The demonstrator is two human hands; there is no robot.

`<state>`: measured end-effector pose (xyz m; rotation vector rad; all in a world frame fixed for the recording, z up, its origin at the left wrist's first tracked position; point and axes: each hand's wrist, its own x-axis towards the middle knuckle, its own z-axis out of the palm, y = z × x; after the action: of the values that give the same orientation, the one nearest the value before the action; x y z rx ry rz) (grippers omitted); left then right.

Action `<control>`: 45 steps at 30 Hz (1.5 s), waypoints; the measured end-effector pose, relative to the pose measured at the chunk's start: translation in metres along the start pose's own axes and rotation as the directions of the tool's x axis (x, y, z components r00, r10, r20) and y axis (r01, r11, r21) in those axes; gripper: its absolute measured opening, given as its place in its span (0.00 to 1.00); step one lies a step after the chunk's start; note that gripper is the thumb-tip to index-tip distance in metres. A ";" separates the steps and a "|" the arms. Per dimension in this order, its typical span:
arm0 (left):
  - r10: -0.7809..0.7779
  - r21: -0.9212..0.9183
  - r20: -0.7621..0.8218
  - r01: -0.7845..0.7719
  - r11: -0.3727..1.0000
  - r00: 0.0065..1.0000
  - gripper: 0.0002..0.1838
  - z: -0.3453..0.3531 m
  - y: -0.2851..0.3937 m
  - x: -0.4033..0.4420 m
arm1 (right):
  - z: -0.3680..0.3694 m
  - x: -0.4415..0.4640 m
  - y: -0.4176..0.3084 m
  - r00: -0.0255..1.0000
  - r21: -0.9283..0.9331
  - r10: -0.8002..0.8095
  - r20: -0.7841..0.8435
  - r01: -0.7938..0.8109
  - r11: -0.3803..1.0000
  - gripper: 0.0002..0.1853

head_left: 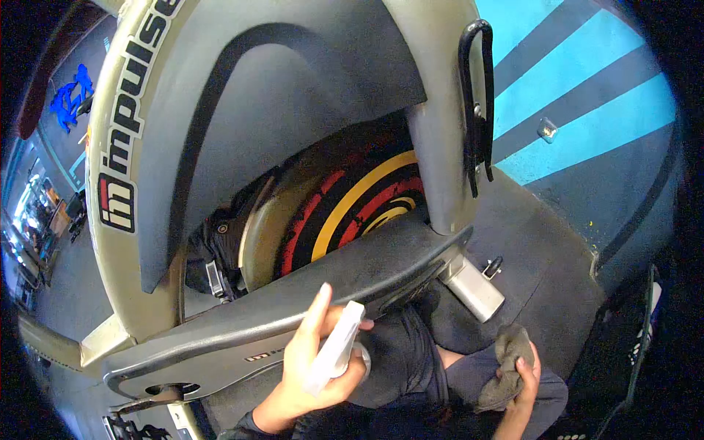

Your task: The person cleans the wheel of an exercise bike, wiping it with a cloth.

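Observation:
My left hand [299, 367] is closed round a white spray bottle [342, 341], seen from above with its head slanting up and right. One finger of that hand points upward beside the bottle, and the lower part of the bottle is mostly hidden. In my right hand [529, 372] is a crumpled grey-brown cloth [506, 367], gripped near my knee. Just beyond both hands stands a grey exercise machine [315, 88] lettered "impulse". Its long lower cover [308, 282] passes close to my left hand, which appears apart from it.
A wheel with red and yellow rings [367, 202] shows behind the machine's cover. A black bracket [477, 95] is fixed to the upright, and a silver metal foot [473, 288] juts out near my legs. The blue striped wall [587, 95] rises at right.

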<state>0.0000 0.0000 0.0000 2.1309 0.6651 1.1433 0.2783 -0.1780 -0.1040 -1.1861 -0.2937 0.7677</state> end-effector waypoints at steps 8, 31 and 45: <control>-0.030 0.073 -0.043 0.034 0.997 0.999 0.44 0.001 0.003 0.009 | -0.045 0.010 -0.085 0.911 -0.205 -0.404 0.077 0.411 0.888 0.35; -0.141 -0.067 -0.204 0.130 0.989 0.969 0.41 0.013 0.002 0.008 | -0.014 0.121 -0.083 0.862 -0.520 0.010 0.507 0.296 0.801 0.25; -0.067 0.125 -0.178 0.090 0.988 0.982 0.36 0.014 0.002 0.010 | 0.067 0.073 -0.115 0.608 -0.543 -0.123 0.785 0.769 0.336 0.20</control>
<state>0.0171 0.0011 0.0012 2.1085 0.9199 1.2826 0.3354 -0.0991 0.0123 -1.6061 -1.7615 0.3906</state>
